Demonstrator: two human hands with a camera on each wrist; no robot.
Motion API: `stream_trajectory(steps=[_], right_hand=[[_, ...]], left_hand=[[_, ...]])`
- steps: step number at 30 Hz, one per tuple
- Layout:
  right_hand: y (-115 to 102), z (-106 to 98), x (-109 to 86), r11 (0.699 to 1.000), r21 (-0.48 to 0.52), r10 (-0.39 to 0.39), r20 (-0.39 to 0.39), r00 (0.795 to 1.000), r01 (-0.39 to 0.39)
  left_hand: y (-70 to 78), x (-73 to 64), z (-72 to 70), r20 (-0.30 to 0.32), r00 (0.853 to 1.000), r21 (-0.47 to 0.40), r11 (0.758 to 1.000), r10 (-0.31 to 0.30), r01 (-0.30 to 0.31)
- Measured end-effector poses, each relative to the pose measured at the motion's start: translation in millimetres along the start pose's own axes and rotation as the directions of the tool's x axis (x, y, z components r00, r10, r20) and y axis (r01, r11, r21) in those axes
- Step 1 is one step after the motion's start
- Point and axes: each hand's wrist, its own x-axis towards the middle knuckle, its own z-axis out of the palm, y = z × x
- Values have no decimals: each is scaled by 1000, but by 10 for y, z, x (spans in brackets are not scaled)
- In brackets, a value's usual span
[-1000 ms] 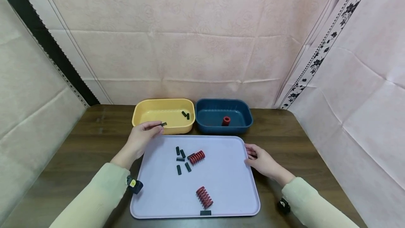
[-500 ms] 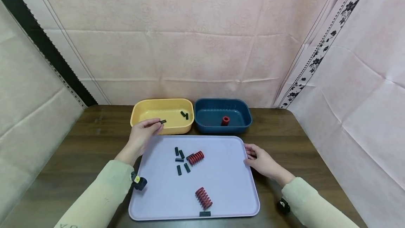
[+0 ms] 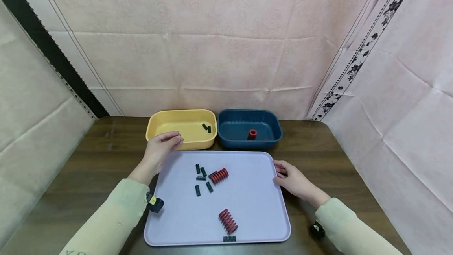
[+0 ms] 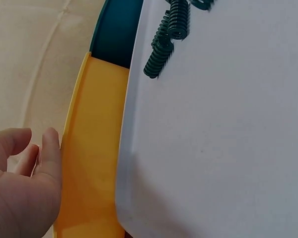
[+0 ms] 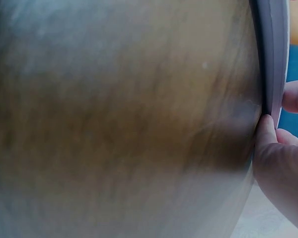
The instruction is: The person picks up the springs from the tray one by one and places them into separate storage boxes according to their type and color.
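Note:
My left hand (image 3: 159,150) is over the front left part of the yellow bin (image 3: 166,118). Its thumb and fingers stand apart in the left wrist view, with nothing seen between them. At the right rim of the white tray (image 3: 255,200), my right hand (image 3: 295,180) holds the edge between thumb and fingers. Several small dark green springs (image 3: 209,187) lie on the tray's upper left part, around a big red spring (image 3: 220,175). Another red spring (image 3: 228,221) lies near the front rim, just above a green spring (image 3: 229,239). Two green springs (image 3: 205,126) are visible in the yellow bin.
A blue bin (image 3: 230,143) stands right of the yellow one, with a red spring (image 3: 252,134) upright in it. Both bins are behind the tray on a wooden table (image 3: 106,160). Cloth walls (image 3: 226,50) rise behind and at both sides.
The green spring that my left hand pinched at the yellow bin has left the fingers and is out of sight. One green spring on the tray has shifted slightly left. My right hand stays put.

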Motion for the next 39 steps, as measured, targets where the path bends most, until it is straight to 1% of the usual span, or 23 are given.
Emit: stream_trajectory(steps=[2,3,5,6,7,8,9,10,11,13,15,16,18,21,22,25,26,29,33,36,39], right_hand=[[-4,-1,-2,1000,-5,-5,-1,1000,5],[-6,-1,-3,1000,-5,-7,-3,1000,7],[-9,-5,-6,1000,-8,-16,-2,1000,16],[-12,-5,-10,1000,-7,-22,-1,1000,22],[-9,-8,-10,1000,-11,-29,3,1000,29],[-12,-6,-11,1000,-5,-24,-1,1000,24],[-11,-9,-15,999,-11,-31,4,1000,31],[-11,-10,-15,999,-13,-30,4,1000,30],[-10,-9,-14,999,-15,-29,5,1000,29],[-10,-9,-13,1000,-17,-23,3,1000,23],[-10,-9,-11,999,-23,-26,7,1000,26],[-13,-7,-9,1000,-19,-17,1,1000,17],[-16,-5,-8,1000,-20,-11,2,1000,11],[-21,-3,-10,1000,-22,0,0,1000,0],[-23,-1,-12,1000,-21,6,-1,1000,-7],[-23,-3,-20,1000,-24,4,4,1000,-4],[-22,-6,-22,1000,-27,3,4,1000,-3],[-20,-8,-25,1000,-26,4,1,1000,-4],[-18,0,-26,1000,-27,5,-2,1000,-5],[-25,8,-28,1000,-21,8,-6,1000,-8],[-38,8,-29,1000,-23,-1,-6,1000,1]], left_hand=[[2,-24,-2,0,1000,26,1000,10,-10],[0,-37,-3,2,1000,56,998,23,-23],[-6,-77,0,19,998,143,987,67,-69],[-9,-102,5,35,995,192,976,98,-103],[-14,-131,8,58,989,256,956,134,-145],[-18,-165,15,87,981,317,929,171,-190],[-24,-201,27,117,971,375,897,206,-236],[-31,-239,38,154,958,413,866,240,-283],[-43,-274,51,189,944,444,834,269,-327],[-72,-344,77,257,916,490,776,308,-398],[-112,-409,105,312,895,512,737,318,-440],[-132,-439,116,338,887,522,721,315,-455],[-174,-497,132,384,876,543,697,291,-469],[-230,-569,143,437,872,576,677,218,-458],[-241,-592,145,452,871,583,674,194,-453],[-278,-632,159,482,865,610,655,139,-446],[-289,-639,168,489,863,617,649,127,-446],[-330,-641,195,512,853,643,612,103,-460],[-390,-635,227,522,851,681,568,65,-461],[-420,-635,247,521,852,693,556,53,-459],[-432,-637,257,524,850,694,550,59,-466]])
